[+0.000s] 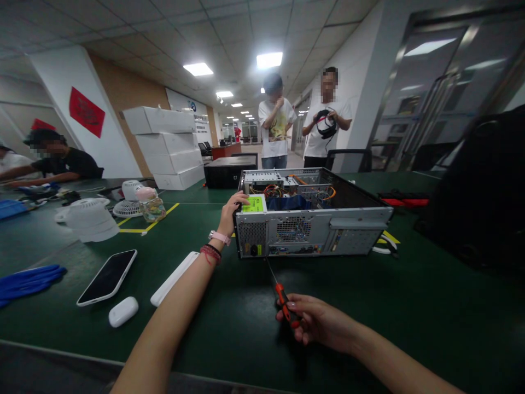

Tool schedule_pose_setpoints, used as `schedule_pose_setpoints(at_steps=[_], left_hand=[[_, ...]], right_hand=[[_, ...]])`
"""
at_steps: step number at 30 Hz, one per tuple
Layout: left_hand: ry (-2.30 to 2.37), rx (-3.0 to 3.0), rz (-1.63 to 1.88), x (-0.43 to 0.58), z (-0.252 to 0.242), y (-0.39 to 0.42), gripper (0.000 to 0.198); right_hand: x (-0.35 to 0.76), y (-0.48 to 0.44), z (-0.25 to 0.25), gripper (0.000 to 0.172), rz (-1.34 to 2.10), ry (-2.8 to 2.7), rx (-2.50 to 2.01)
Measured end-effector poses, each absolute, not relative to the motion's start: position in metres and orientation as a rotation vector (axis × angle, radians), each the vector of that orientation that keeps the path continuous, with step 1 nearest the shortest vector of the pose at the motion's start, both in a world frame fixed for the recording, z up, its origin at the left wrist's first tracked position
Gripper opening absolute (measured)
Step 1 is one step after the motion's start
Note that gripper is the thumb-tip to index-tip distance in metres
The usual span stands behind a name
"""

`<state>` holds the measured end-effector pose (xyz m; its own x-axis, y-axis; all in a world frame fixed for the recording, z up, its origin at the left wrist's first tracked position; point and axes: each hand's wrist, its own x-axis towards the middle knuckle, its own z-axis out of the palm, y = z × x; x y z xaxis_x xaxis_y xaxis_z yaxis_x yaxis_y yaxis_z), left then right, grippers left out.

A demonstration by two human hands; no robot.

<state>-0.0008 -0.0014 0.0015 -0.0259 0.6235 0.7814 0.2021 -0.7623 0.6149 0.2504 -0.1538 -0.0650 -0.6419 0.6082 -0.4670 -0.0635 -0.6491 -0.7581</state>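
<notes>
A desktop computer case [303, 227] lies on its side with its top open, its rear panel facing me. My left hand [233, 210] grips its near left corner, with fingers over the edge by the power supply [255, 204], which has a bright green label. My right hand [309, 320] holds a screwdriver [283, 300] by its red and black handle. The shaft points up and away, its tip at the bottom edge of the rear panel, below the power socket; whether it touches a screw I cannot tell. Cables and a drive cage show inside the case.
On the green table [229, 339], left of me, are a phone [107, 277], a white earbud case [123, 312], a long white bar [174, 278], blue gloves [30, 282] and a small fan [131, 198]. A black backpack [476, 191] stands right. Two people stand beyond the table.
</notes>
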Motion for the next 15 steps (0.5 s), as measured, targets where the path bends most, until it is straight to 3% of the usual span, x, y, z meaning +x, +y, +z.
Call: schedule_pose_setpoints(at_steps=[15], left_hand=[[0.901,1.953,1.860,-0.0016,0.0002,0.0004,0.036]], right_hand=[[0.2531,-0.1503,-0.0678,0.034,2.386,-1.071,-0.947]])
